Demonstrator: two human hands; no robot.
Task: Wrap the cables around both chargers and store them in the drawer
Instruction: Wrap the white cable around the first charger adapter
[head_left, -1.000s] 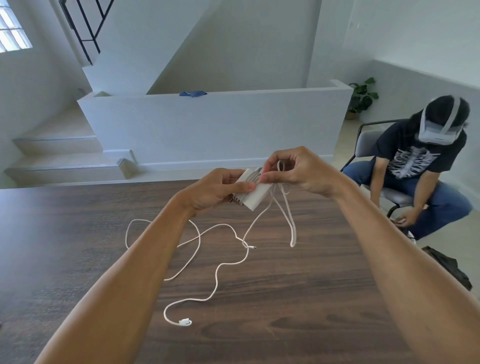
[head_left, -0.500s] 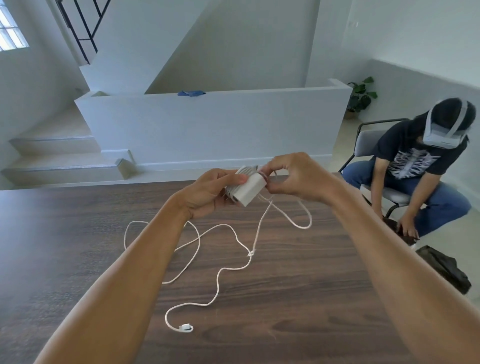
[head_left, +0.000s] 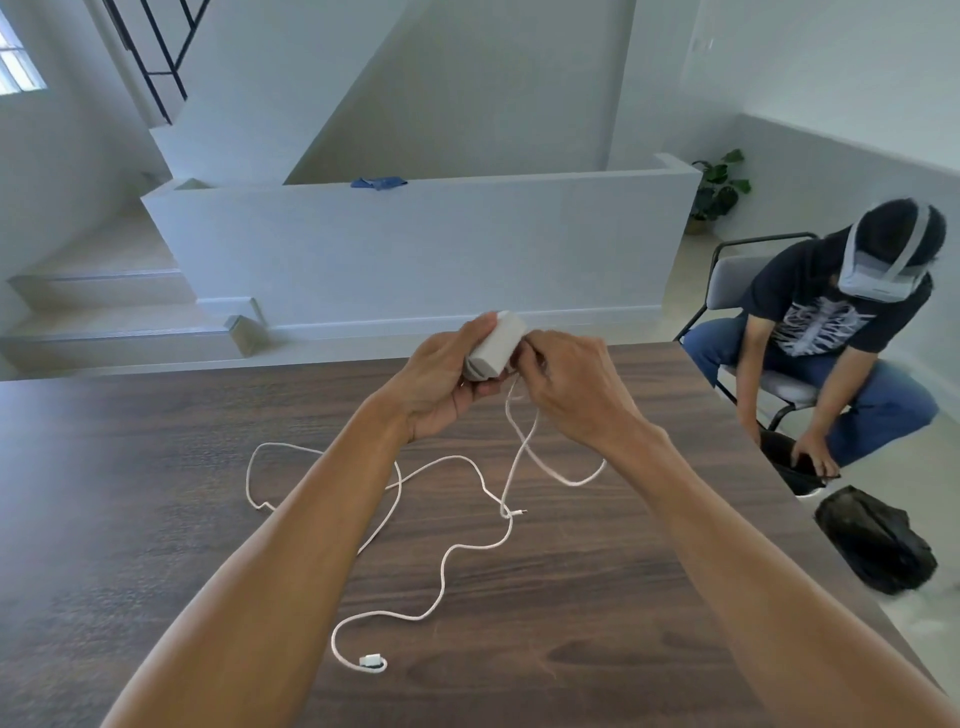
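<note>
Head view: the left hand (head_left: 441, 379) grips a white, smooth, blocky charger (head_left: 496, 345) above the bench (head_left: 156, 467), steadying it for winding; the right hand (head_left: 566, 384), just beside, pinches the thin white cable (head_left: 514, 431), whose slack trails below onto the woodgrain, ending in a connector (head_left: 371, 661).

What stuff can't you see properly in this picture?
- Head view: the far side of the white charger is covered by the left hand and right hand, so the number of wraps is hidden.
- Where the white cable meets the charger is behind the right hand's fingers.
- No drawer or second charger shows in this view.
- The cable's plug is too small to identify.
</note>
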